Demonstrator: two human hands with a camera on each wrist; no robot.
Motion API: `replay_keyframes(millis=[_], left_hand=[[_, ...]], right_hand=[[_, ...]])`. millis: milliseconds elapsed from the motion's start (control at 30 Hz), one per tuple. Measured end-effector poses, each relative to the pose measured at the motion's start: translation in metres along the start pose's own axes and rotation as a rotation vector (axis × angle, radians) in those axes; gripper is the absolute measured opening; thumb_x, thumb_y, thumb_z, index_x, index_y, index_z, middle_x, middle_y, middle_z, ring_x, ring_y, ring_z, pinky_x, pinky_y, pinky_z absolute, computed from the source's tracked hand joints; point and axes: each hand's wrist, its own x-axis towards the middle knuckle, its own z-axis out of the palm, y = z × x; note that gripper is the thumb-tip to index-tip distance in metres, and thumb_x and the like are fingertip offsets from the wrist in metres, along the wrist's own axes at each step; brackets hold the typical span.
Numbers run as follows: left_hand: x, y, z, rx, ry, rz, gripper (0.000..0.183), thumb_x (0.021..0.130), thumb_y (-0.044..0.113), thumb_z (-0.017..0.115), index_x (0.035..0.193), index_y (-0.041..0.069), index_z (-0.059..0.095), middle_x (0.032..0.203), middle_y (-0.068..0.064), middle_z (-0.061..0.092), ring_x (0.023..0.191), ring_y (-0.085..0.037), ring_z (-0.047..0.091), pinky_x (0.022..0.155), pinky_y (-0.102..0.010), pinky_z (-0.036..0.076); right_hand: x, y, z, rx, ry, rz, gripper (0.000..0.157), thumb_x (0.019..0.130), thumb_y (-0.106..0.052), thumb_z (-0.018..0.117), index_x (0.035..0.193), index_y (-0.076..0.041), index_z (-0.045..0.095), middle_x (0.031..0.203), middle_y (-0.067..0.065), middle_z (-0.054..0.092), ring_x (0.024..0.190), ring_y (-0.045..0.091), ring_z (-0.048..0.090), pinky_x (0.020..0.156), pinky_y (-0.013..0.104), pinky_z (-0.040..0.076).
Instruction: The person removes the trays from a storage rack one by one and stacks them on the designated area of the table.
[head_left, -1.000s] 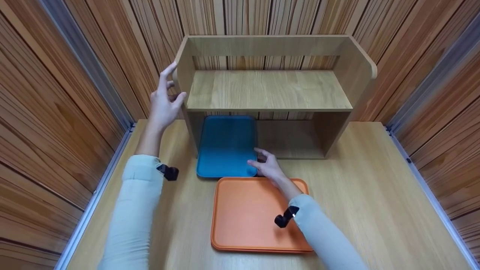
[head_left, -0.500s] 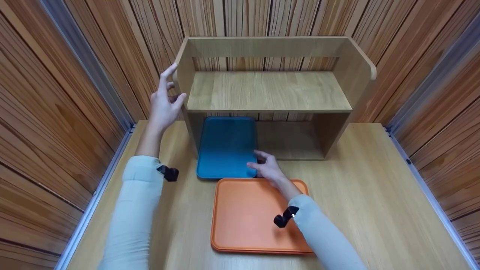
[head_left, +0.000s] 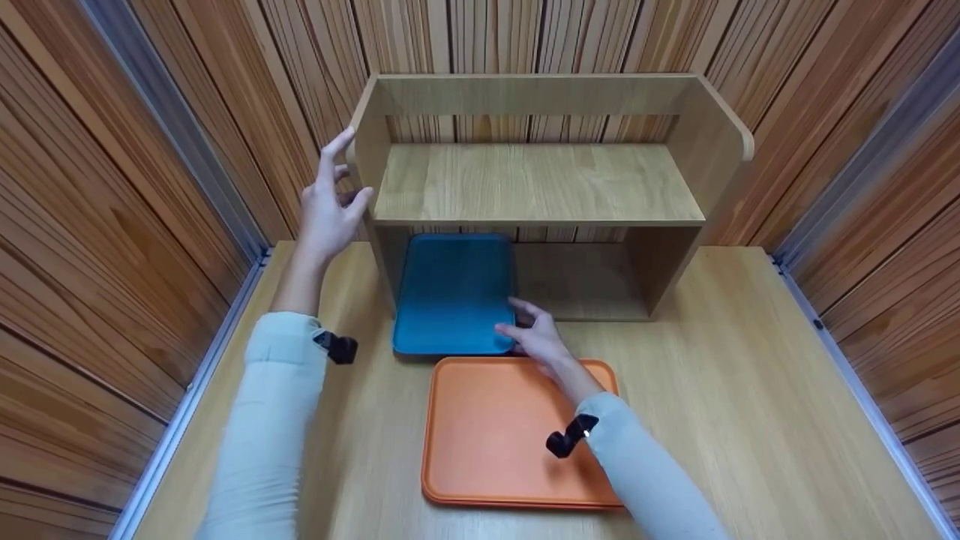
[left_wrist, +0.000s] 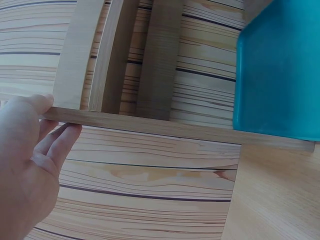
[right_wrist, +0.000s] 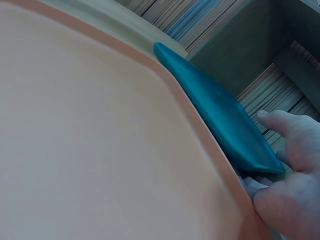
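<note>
My left hand (head_left: 328, 214) grips the left side panel of a two-tier wooden shelf (head_left: 540, 180). In the left wrist view the thumb lies on one face of that panel (left_wrist: 200, 131) and the fingers on the other. A blue tray (head_left: 454, 300) extends from the lower left compartment, its near end out in front. At its near right corner is my right hand (head_left: 541, 337), thumb over the rim and fingers at the edge. The right wrist view shows fingers (right_wrist: 257, 184) underneath the blue tray (right_wrist: 220, 112), partly hidden.
Orange trays (head_left: 510, 435), seemingly stacked, lie on the wooden table (head_left: 720, 420) just before the blue tray, below my right forearm. Wood-panelled walls (head_left: 112, 225) stand close around the table on the left, right and back.
The blue tray's near end has shifted very slightly up and back with my right hand. My left hand keeps its place on the shelf's side panel.
</note>
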Motion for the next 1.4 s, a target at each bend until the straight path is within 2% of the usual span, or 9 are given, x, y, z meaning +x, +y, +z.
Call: replay_keyframes(millis=[167,333,533,667,867,1067,1267,1333,1400], left_hand=[[0.000,0.000,0.000,-0.015,0.001,0.020,0.076,0.113,0.003,0.063,0.174,0.034,0.032,0.175,-0.025,0.047,0.155,-0.045,0.060,0.118,-0.066,0.060],[0.000,-0.001,0.000,-0.022,0.000,0.026,0.075,0.113,0.002,0.062,0.174,0.033,0.032,0.172,-0.026,0.050,0.151,-0.046,0.063,0.117,-0.065,0.061],[-0.001,0.000,-0.001,-0.010,0.007,0.024,0.076,0.112,0.002,0.063,0.174,0.033,0.032,0.171,-0.026,0.051,0.151,-0.047,0.064,0.116,-0.064,0.062],[-0.001,0.001,-0.001,-0.006,0.005,0.031,0.076,0.112,0.002,0.064,0.174,0.032,0.032,0.170,-0.026,0.053,0.151,-0.044,0.064,0.116,-0.062,0.064],[-0.001,0.001,-0.001,-0.010,0.001,0.024,0.077,0.112,0.002,0.064,0.174,0.033,0.031,0.170,-0.026,0.053,0.151,-0.044,0.064,0.117,-0.061,0.063],[-0.001,0.001,0.000,-0.015,-0.001,0.019,0.076,0.113,0.003,0.063,0.174,0.034,0.031,0.175,-0.025,0.048,0.152,-0.045,0.063,0.117,-0.063,0.062],[-0.001,0.002,0.000,-0.009,0.010,0.062,0.075,0.111,0.000,0.063,0.174,0.026,0.033,0.174,-0.024,0.049,0.152,-0.041,0.063,0.109,-0.060,0.068],[-0.002,0.002,0.000,-0.014,0.008,0.061,0.075,0.111,0.000,0.063,0.174,0.027,0.033,0.171,-0.026,0.051,0.151,-0.042,0.064,0.110,-0.061,0.067],[-0.002,0.002,0.000,-0.017,0.009,0.055,0.075,0.111,0.000,0.063,0.174,0.028,0.033,0.171,-0.027,0.052,0.152,-0.042,0.064,0.111,-0.061,0.066]], right_hand=[[0.002,0.000,0.001,0.016,0.023,0.010,0.070,0.109,-0.015,0.076,0.172,-0.011,0.046,0.177,0.025,0.041,0.125,0.032,0.069,0.099,0.028,0.063],[0.004,0.000,0.002,0.060,0.033,0.008,0.073,0.110,-0.009,0.073,0.174,-0.007,0.039,0.179,0.026,0.040,0.153,0.041,0.056,0.131,0.048,0.054],[0.003,-0.001,0.001,0.130,0.034,-0.003,0.076,0.110,-0.006,0.070,0.176,-0.008,0.034,0.182,0.025,0.034,0.161,0.043,0.047,0.137,0.054,0.046],[0.000,0.001,0.000,0.224,0.035,0.013,0.080,0.110,-0.004,0.070,0.178,-0.015,0.031,0.177,0.025,0.038,0.149,0.038,0.056,0.124,0.043,0.059],[-0.002,-0.001,0.000,0.381,0.060,0.010,0.084,0.109,0.001,0.067,0.180,-0.016,0.024,0.156,0.026,0.050,0.100,0.018,0.067,0.086,0.024,0.063],[-0.009,-0.005,0.003,0.569,0.081,0.005,0.077,0.113,0.000,0.061,0.179,-0.015,0.026,0.157,0.019,0.046,0.106,0.018,0.061,0.087,0.022,0.062],[-0.015,-0.008,0.008,0.779,0.018,0.002,0.079,0.114,0.003,0.053,0.181,-0.022,0.020,0.172,0.017,0.034,0.141,0.032,0.049,0.134,0.053,0.041],[-0.018,-0.008,0.010,0.812,-0.014,-0.009,0.082,0.114,0.004,0.052,0.182,-0.025,0.015,0.183,0.018,0.021,0.158,0.042,0.037,0.142,0.068,0.026],[-0.019,-0.007,0.012,0.807,-0.030,-0.024,0.085,0.114,0.005,0.051,0.182,-0.028,0.012,0.187,0.019,0.013,0.165,0.049,0.030,0.142,0.077,0.022]])
